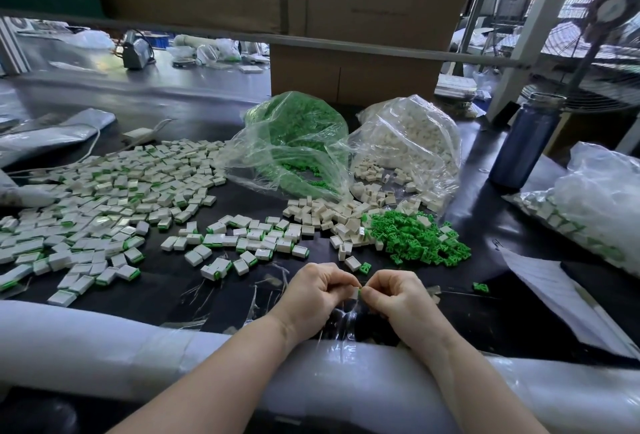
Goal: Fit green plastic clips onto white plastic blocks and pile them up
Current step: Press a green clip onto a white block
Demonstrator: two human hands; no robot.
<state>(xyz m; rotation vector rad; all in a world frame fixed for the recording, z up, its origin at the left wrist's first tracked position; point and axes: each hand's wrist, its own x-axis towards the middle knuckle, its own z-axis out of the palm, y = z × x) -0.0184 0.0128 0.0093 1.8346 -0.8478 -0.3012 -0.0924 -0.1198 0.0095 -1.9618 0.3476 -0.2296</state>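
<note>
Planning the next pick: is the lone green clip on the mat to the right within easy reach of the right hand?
Probably yes. The green clip lies alone on bare mat just right of the right hand, nothing between. But that hand is pinching the piece being assembled, so it must finish first.

Dark worktable [194,291], strewn with assembled blocks [104,198], loose green clips [419,239], bags.

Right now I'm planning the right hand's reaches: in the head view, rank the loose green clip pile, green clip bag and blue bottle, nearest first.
From the right hand:
1. Loose green clip pile, just beyond it.
2. Green clip bag, farther back, left.
3. Blue bottle, far right.
</note>
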